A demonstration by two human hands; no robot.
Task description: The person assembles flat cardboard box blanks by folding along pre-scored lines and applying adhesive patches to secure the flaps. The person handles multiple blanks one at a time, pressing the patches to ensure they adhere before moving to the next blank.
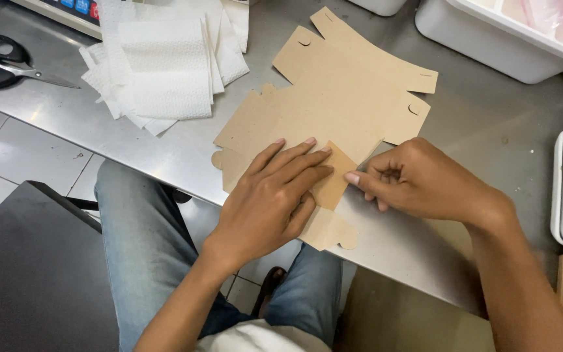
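Left hand [275, 195] flat on folded cardboard flap [333, 179]; right hand [412, 179] pinches flap edge; box blank [340, 98] on steel table [490, 130].

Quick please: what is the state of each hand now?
Left hand: open, fingers flat, pressing a folded flap of the cardboard box blank.
Right hand: curled, index fingertip pushing the flap's edge; holds nothing.

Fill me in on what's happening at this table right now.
A seated person is working a flat brown cardboard box blank on a steel table. The left hand lies flat on the blank's near part, pressing it down, while the right hand pinches a folded flap at its edge. A stack of white paper napkins and black-handled scissors lie to the left; white plastic bins stand at the far right.
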